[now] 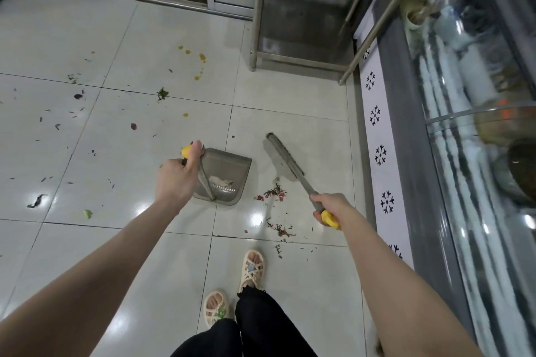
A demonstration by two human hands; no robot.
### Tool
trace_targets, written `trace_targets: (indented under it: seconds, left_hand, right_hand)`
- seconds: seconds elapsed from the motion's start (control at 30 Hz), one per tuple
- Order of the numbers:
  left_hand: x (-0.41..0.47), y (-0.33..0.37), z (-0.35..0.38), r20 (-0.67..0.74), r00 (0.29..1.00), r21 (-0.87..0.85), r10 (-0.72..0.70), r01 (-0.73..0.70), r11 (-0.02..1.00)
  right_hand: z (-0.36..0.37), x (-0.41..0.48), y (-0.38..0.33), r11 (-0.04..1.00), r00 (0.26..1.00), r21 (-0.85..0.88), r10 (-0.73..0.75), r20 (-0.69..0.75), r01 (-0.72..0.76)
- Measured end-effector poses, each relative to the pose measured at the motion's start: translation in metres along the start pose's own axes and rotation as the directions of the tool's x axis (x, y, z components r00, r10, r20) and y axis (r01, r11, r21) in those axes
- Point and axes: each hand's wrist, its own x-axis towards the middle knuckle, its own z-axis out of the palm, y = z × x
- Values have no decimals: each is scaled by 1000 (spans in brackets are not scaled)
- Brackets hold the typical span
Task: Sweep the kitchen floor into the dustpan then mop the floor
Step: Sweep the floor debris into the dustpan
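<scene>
Grey dustpan (232, 165) holds a pale dust heap (219, 180) (near its back); left grip (177, 180) clasps its handle (206, 178), right grip (330, 206) the broom (282, 161).

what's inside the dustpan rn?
The dustpan holds a pale clump of dust by its ribbed back edge; the rest of its floor looks bare. Its handle and the left hand cover one strip.
</scene>
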Motion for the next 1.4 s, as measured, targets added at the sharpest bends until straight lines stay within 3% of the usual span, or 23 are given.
trace_targets:
  seconds: [0.43,1.0,1.2,1.4]
  left_hand:
    - [86,64,9,-85,996,-21,18,-20,1000]
    - [280,142,-23,-26,999,54,29,-28,998]
    - [306,153,-27,-42,997,159,59,-52,986]
    - [296,169,-25,-46,998,165,44,-36,986]
  right_hand:
    - [38,59,-132,988,995,-117,-103,13,104]
    - [140,166,-335,954,995,-291,-89,-48,72]
    - [147,184,-345,886,998,-462,-56,-29,36]
    - [112,161,-320,865,997,-496,82,-17,-79]
